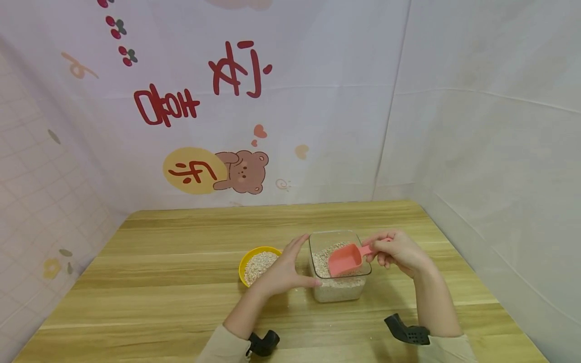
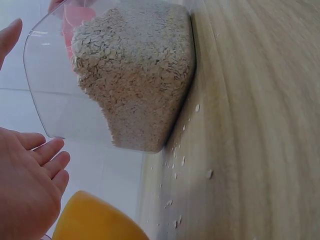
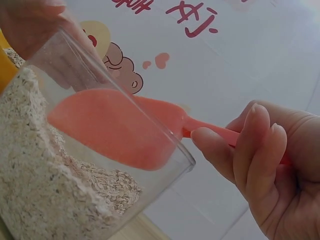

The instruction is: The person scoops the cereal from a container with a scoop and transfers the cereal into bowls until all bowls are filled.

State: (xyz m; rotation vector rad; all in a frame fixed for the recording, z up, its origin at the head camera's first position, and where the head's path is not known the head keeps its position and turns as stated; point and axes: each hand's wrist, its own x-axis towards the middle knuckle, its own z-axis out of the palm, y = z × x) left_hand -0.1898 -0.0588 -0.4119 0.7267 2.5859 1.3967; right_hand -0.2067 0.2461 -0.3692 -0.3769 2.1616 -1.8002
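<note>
My right hand grips the handle of a pink scoop. The scoop's bowl dips inside a clear square container, just over the heaped oats, and no oats show in it. In the right wrist view, fingers and thumb curl round the handle outside the container's rim. Spread along the container's left side, my left hand has its thumb near the front rim corner and fingertips by the back one. Its fingers are mostly straight, seen also in the left wrist view.
Left of the container, partly behind my left hand, stands a yellow bowl of oats. Loose flakes are scattered on the wooden table. Printed white cloth hangs behind and at both sides.
</note>
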